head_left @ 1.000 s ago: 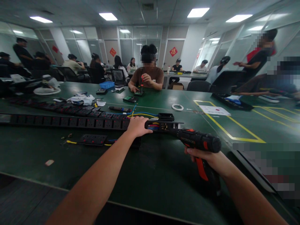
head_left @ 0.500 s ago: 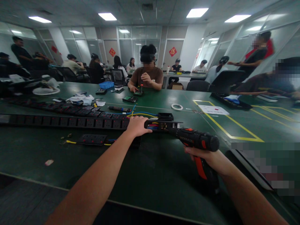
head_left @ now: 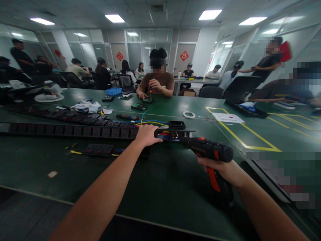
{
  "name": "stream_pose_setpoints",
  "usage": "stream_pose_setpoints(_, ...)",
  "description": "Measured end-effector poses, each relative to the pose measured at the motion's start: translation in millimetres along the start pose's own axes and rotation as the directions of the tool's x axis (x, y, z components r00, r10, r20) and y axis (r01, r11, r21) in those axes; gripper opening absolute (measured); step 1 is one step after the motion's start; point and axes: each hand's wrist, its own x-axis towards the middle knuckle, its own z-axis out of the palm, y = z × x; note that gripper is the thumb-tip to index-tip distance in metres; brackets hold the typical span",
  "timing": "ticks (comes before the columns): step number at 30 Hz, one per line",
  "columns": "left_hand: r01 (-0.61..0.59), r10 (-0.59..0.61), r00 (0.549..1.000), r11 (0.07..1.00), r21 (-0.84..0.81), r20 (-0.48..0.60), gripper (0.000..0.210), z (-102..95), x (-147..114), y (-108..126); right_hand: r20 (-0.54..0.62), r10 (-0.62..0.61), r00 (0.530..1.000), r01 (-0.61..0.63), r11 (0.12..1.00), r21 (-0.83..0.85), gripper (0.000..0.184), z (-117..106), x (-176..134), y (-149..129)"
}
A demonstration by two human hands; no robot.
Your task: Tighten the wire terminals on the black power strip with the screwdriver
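A long black power strip (head_left: 75, 130) with a row of sockets lies across the green table. My left hand (head_left: 148, 135) is closed around it near its right end, where coloured wires (head_left: 164, 135) and brass terminals (head_left: 175, 135) show in an opening. Gripped in my right hand (head_left: 225, 170) is a black and orange cordless drill (head_left: 208, 149), pointed left. Its tip reaches the terminal end of the strip; whether it touches a screw I cannot make out. Below the strip sits a short socket piece (head_left: 97, 149) with wires.
Behind the strip lie another socket strip (head_left: 120, 124), a screwdriver-like tool (head_left: 127, 117) and a small black housing (head_left: 177, 125). Farther back are a tape roll (head_left: 189, 114), a blue basket (head_left: 113, 91) and a paper sheet (head_left: 227, 117). A co-worker (head_left: 156, 82) sits opposite, holding a red screwdriver.
My hands, the drill and the strip stay almost in place. The co-worker opposite has shifted the screwdriver slightly, and the standing person at right has moved a little left.
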Motion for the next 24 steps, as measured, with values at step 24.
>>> stream_pose_setpoints(24,-0.006,0.006,1.000,1.000,-0.007,-0.007,0.073,2.5,1.2,-1.0,-0.035,-0.049,0.998,0.046,0.997,-0.060,0.037,3.0,0.4,-3.7)
